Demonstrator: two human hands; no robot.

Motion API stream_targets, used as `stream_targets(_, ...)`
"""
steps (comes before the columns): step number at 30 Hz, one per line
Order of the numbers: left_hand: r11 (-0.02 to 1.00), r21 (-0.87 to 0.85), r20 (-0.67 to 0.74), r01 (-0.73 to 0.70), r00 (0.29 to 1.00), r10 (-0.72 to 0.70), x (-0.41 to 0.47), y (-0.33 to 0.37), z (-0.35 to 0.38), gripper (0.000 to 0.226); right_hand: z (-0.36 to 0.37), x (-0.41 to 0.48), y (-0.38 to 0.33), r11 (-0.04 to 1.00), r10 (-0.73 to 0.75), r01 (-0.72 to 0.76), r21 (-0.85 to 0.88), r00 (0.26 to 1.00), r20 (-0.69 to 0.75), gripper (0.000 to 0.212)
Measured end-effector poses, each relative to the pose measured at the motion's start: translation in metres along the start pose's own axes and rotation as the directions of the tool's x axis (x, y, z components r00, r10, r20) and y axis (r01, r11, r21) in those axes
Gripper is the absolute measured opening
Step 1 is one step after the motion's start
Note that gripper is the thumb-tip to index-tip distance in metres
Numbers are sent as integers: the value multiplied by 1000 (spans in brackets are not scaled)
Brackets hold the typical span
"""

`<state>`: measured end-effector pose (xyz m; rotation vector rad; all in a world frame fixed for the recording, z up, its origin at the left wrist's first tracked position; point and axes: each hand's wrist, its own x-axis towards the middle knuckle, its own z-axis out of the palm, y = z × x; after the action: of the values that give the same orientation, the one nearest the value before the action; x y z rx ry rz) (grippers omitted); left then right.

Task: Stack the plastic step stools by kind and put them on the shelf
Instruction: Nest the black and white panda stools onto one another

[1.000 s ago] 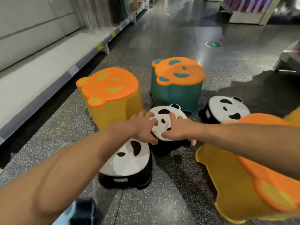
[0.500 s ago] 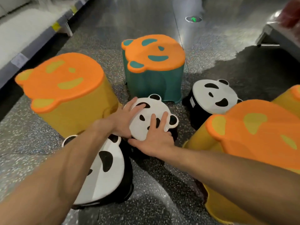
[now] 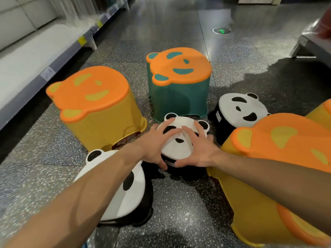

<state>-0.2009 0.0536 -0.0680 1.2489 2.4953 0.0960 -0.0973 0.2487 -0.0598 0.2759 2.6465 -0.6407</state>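
Three black-and-white panda stools stand on the floor. My left hand [image 3: 155, 145] and my right hand [image 3: 202, 151] hold the middle panda stool [image 3: 179, 147] from both sides, fingers spread over its white top and thumbs curled under its near rim. A second panda stool [image 3: 125, 194] sits under my left forearm, and a third [image 3: 240, 111] stands further right. Behind are a yellow stool with an orange bear top [image 3: 93, 97] and a green stool with an orange top [image 3: 179, 72]. Another yellow stool [image 3: 279, 140] leans at the right under my right arm.
A low white shelf [image 3: 26, 56] with price tags runs along the left side. The corner of another display platform [image 3: 311, 42] is at the upper right. The yellow edge of one more stool [image 3: 322, 113] shows at the far right. The speckled dark floor [image 3: 179, 212] stretches ahead.
Both hands lay flat on the middle panda stool's top before. Now their thumbs hook under its near rim. The view has pulled back a little.
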Motion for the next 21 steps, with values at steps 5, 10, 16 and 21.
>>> stream_targets(5,999,-30,1,-11,1000,11,15,-6,9,145,2,5,-1,991,32,-31,-132,999,7,142)
stream_targets(10,993,-113,-99,-33,995,22,15,-10,15,133,4,4,-2,985,-18,3,-174,996,-85,135)
stream_targets(16,997,-41,-390,-69,920,47,-14,-2,-23,118,-33,-17,-17,949,-216,120,-291,920,-326,129)
stream_targets(21,992,124,-513,23,857,44,-58,23,-77,115,-62,-44,-45,932,-327,219,-290,852,-408,130)
